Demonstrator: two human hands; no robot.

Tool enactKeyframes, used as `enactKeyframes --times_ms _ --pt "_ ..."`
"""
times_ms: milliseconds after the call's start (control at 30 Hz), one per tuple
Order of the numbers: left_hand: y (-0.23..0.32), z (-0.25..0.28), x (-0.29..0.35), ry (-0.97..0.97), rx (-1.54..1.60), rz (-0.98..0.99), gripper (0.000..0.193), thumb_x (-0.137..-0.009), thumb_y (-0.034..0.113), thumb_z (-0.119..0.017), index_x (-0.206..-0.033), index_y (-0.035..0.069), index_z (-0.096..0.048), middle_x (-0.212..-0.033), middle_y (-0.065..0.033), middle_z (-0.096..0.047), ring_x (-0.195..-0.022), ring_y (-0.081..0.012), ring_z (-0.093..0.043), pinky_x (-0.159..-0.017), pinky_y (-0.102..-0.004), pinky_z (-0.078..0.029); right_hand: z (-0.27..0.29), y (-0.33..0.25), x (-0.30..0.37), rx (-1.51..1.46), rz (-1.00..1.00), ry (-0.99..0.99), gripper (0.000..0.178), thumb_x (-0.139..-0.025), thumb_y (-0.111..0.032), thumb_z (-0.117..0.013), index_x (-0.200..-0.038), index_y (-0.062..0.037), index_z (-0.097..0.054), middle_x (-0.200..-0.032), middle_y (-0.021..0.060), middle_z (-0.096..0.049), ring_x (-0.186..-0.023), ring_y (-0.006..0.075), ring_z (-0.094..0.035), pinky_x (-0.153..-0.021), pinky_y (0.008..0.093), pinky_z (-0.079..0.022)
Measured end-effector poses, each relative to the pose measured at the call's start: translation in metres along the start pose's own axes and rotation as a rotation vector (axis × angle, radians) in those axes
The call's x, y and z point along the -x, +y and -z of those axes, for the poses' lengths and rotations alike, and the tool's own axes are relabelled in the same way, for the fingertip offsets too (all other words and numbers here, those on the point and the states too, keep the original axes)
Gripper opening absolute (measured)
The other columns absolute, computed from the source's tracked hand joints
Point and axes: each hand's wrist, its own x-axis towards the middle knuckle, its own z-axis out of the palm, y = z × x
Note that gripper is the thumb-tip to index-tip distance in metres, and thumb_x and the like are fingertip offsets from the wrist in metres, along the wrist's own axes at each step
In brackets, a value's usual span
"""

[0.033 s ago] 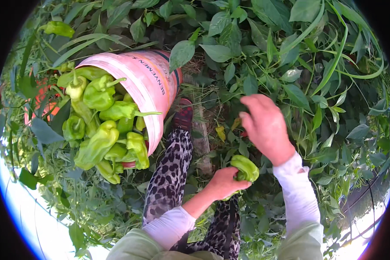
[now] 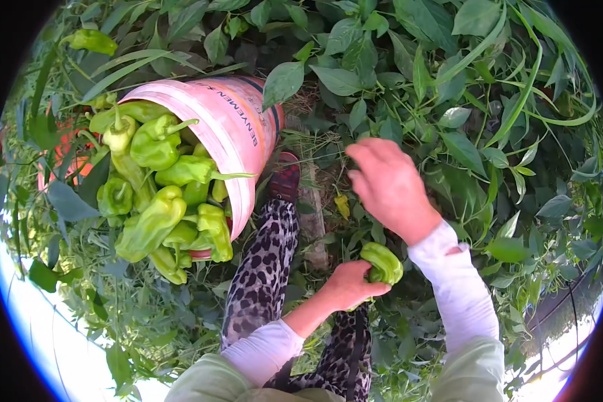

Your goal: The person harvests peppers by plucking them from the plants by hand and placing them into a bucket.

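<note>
My left hand point(image 2: 350, 286) is closed round a green pepper point(image 2: 382, 262) in front of my knees; the pepper's glossy end sticks out past the fingers. Up and to the right, my right hand point(image 2: 388, 187) hovers back side up near the plant's leaves, fingers bent forward and a gap between fingertips and thumb. Nothing shows between them. At the left, a tilted pink bucket point(image 2: 233, 127) is heaped with green peppers point(image 2: 153, 224), its mouth toward the left. Some have long stems.
Dense pepper plants point(image 2: 338, 80) fill the far side and the right. Another green pepper point(image 2: 92, 42) hangs at the far left. An orange-red container point(image 2: 67, 157) stands behind leaves. My shoe point(image 2: 285, 177) and patterned trouser leg point(image 2: 260, 268) are beside the bucket, next to a pale strip point(image 2: 313, 214).
My right hand has shifted left and slightly nearer, away from the right-hand leaves. The left hand with its pepper has barely moved.
</note>
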Motion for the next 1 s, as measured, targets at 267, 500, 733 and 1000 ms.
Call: enactKeyframes --times_ms 267,500,733,1000 --pt "0.008 0.012 0.001 -0.066 0.024 0.001 0.053 -0.076 0.043 -0.072 -0.107 0.001 -0.061 -0.099 -0.0158 -0.066 -0.090 -0.0268 -0.064 -0.082 -0.0354 -0.049 0.025 0.088 -0.103 1.113 0.060 -0.009 0.034 -0.079 -0.012 -0.059 -0.112 -0.0093 -0.059 -0.138 0.0079 -0.042 -0.132 0.0228 -0.035 -0.098 0.0626 -0.031" --pt "0.020 0.013 0.005 -0.068 0.054 -0.029 0.055 -0.077 0.044 -0.071 -0.109 0.001 -0.061 -0.102 -0.0159 -0.065 -0.092 -0.0275 -0.064 -0.083 -0.0359 -0.048 0.172 0.085 -0.087 1.132 -0.180 0.058 0.045 -0.071 0.000 -0.064 -0.112 -0.0172 -0.057 -0.126 0.0003 -0.049 -0.131 0.0206 -0.037 -0.098 0.0623 -0.033" --pt "0.025 0.017 0.007 -0.099 0.014 -0.007 0.054 -0.081 0.043 -0.069 -0.113 0.001 -0.058 -0.102 -0.0132 -0.065 -0.091 -0.0233 -0.064 -0.087 -0.0352 -0.049 0.171 0.067 -0.023 0.860 -0.099 0.018 0.039 -0.066 0.002 -0.066 -0.103 -0.0080 -0.059 -0.117 0.0079 -0.054 -0.128 0.0320 -0.040 -0.090 0.0458 -0.041" --pt "0.031 0.015 0.011 -0.114 0.012 -0.066 0.049 -0.080 0.044 -0.068 -0.107 0.004 -0.060 -0.094 -0.0121 -0.067 -0.085 -0.0240 -0.065 -0.079 -0.0367 -0.050 0.116 0.002 -0.043 0.600 -0.122 -0.120 0.042 -0.067 -0.003 -0.068 -0.108 -0.0059 -0.060 -0.119 0.0110 -0.054 -0.121 0.0320 -0.046 -0.082 0.0458 -0.046"
